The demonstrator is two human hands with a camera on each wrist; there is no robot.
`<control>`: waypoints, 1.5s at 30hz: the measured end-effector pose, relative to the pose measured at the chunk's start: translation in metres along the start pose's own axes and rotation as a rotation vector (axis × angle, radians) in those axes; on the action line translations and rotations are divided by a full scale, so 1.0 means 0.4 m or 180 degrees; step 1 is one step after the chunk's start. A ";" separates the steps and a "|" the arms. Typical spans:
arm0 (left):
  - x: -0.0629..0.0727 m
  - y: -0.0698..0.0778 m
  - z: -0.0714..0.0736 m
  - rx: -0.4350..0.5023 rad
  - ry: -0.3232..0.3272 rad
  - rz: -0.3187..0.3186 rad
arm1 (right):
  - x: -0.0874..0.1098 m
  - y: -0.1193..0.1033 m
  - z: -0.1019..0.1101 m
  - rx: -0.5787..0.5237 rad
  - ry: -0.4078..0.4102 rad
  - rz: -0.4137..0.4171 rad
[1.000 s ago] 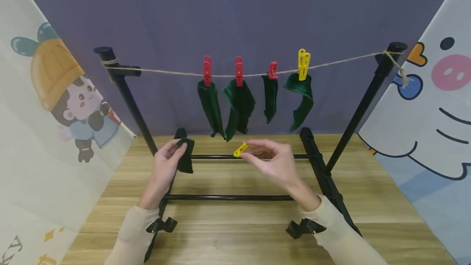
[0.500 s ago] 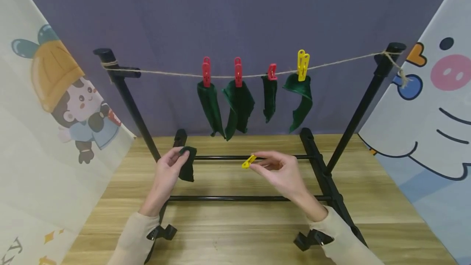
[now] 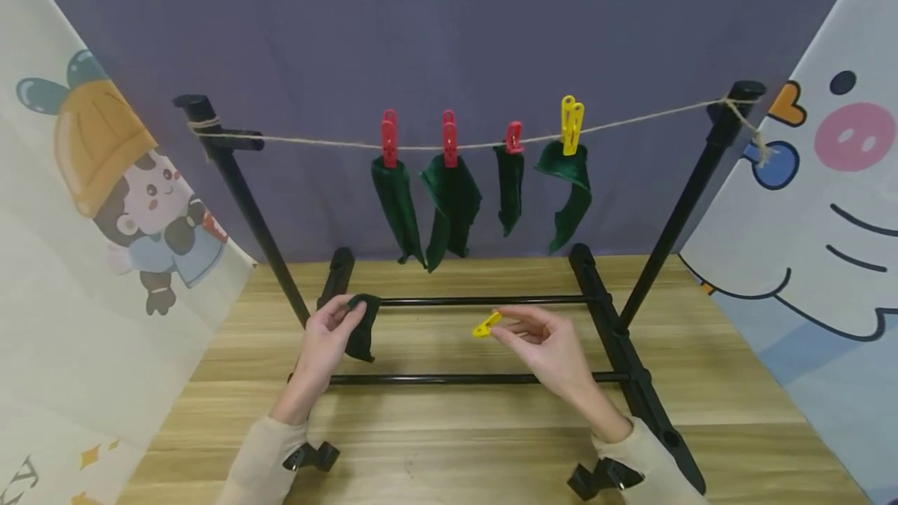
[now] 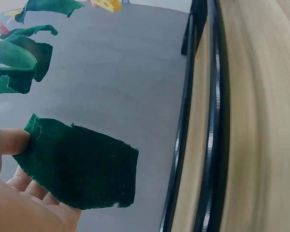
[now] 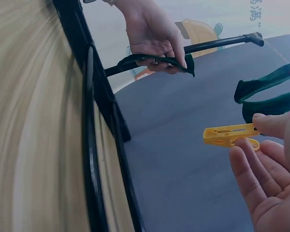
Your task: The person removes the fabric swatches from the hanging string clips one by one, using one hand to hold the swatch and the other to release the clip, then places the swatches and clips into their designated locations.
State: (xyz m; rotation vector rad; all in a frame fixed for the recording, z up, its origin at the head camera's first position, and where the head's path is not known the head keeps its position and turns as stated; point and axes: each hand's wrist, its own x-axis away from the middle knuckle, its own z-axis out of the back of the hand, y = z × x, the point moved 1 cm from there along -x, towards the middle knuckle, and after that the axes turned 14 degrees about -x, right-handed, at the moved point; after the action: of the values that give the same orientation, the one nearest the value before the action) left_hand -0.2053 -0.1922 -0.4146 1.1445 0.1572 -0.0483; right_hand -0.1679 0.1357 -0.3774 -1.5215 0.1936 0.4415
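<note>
Head view: over a pale wood-grain table (image 3: pixel 449 450) and black tubular rails (image 3: pixel 435 379), the left hand (image 3: pixel 326 343) and right hand (image 3: pixel 553 347) are apart, the left pinching a dark green velvety cloth (image 3: pixel 362 335), the right a yellow plastic clothespin (image 3: pixel 486 326).

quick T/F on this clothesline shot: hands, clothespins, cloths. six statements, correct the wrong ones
1. The left hand pinches a green cloth. True.
2. The right hand pinches a yellow clothespin. True.
3. Four clothespins clip hanging cloths to the twine line. True.
4. All four are red. False: the head view's rightmost one is yellow.
5. The left hand's cloth is clipped up. False: it is off the line.
6. The hands touch. False: they are apart.
</note>
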 end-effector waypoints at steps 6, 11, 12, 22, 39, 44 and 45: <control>0.018 -0.020 -0.005 -0.0075 -0.0028 0.0034 | 0.027 0.022 0.024 0.0037 0.0116 -0.0253; 0.030 -0.037 -0.005 -0.0134 -0.0094 0.0045 | 0.045 0.055 0.057 -0.0010 0.0153 -0.0191; 0.032 -0.042 -0.004 -0.0169 -0.0105 0.0064 | 0.049 0.064 0.065 -0.0034 0.0145 -0.0168; 0.063 -0.078 0.005 -0.0335 -0.0176 0.0334 | 0.084 0.166 0.133 -0.0159 0.0199 -0.0363; 0.101 -0.142 0.032 -0.0727 -0.0404 0.0483 | 0.132 0.226 0.205 -0.0133 0.0048 -0.1056; 0.102 -0.140 0.040 -0.0703 -0.0660 0.0588 | 0.135 0.232 0.212 -0.0005 -0.0065 -0.1202; 0.105 -0.138 0.044 -0.0712 -0.0749 0.0604 | 0.137 0.232 0.213 0.0029 -0.0097 -0.1229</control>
State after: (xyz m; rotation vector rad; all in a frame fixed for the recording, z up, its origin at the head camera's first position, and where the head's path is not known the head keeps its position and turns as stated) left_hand -0.1686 -0.2293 -0.4637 0.9180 -0.1525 0.0033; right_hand -0.1677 0.2276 -0.4795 -1.4993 -0.1221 0.1552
